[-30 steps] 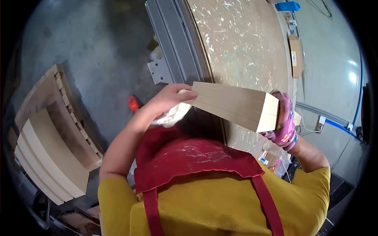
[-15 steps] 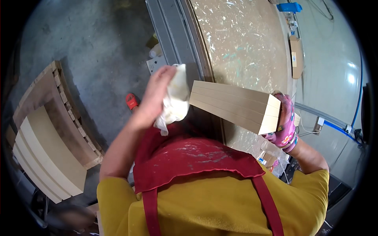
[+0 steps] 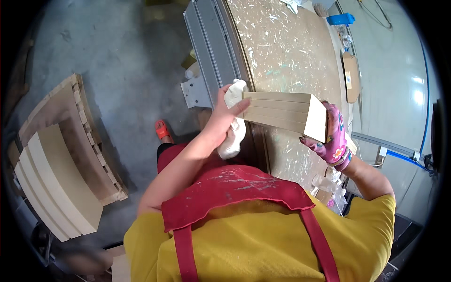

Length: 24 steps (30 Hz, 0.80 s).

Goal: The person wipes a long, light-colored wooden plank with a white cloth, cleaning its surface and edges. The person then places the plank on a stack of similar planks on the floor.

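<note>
A stack of pale tan boards is held over the edge of the workbench, its long side running left to right. My bare left hand presses a crumpled white cloth against the stack's left end, thumb on the top side, fingers closed on the cloth. At the right end, my right hand wears a pink flowered glove. Its palm supports that end face, the thumb reaching below the corner; some of its fingers are hidden behind the boards.
The paint-flecked workbench has a grey ribbed side. A wooden pallet on the floor at left bears more boards. A cardboard box and a blue object lie along the bench's far right edge.
My left hand has moved right with the cloth, from apart to touching the boards' left end. The boards have tilted and turned slightly, and my right thumb now shows below their corner.
</note>
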{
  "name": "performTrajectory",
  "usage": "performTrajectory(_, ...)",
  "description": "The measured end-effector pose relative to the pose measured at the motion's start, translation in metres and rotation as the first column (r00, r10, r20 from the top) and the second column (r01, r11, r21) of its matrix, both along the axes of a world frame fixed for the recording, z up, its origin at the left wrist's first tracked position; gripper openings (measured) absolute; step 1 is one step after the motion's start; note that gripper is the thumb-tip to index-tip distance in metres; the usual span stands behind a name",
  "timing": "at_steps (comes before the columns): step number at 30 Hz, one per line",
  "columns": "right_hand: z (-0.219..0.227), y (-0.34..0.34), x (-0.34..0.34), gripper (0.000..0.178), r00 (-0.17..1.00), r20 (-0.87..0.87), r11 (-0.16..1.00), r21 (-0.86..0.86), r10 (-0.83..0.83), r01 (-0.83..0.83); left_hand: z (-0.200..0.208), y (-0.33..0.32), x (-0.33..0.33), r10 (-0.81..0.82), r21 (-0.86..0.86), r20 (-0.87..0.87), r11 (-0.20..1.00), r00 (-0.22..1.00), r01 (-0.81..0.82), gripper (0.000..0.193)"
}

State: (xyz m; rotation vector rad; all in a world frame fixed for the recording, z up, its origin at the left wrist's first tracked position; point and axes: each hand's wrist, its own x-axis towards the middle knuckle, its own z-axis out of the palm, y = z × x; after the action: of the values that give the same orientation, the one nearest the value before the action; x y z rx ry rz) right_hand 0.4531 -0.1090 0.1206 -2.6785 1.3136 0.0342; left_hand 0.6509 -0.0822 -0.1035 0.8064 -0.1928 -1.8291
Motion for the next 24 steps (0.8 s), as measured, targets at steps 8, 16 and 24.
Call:
performTrajectory(8, 0.001, 0.002, 0.000, 0.085, 0.995, -0.018, 0.993, 0.076, -0.094, 0.095, -0.019, -0.009, -0.002, -0.100, 0.119, -0.239, 0.984, 0.966, 0.131, 0.042)
performTrajectory(16, -0.003, -0.001, -0.013, 0.090, 0.999, -0.034, 1.000, 0.031, 0.005, -0.004, 0.002, 0.000, 0.030, -0.237, -0.086, -0.248, 0.971, 0.939, 0.222, 0.059)
performTrajectory(24, -0.003, -0.004, -0.014, 0.092, 1.000, -0.018, 0.997, 0.071, -0.022, 0.023, -0.024, -0.003, -0.001, -0.086, -0.010, -0.226, 0.996, 0.970, 0.086, 0.042)
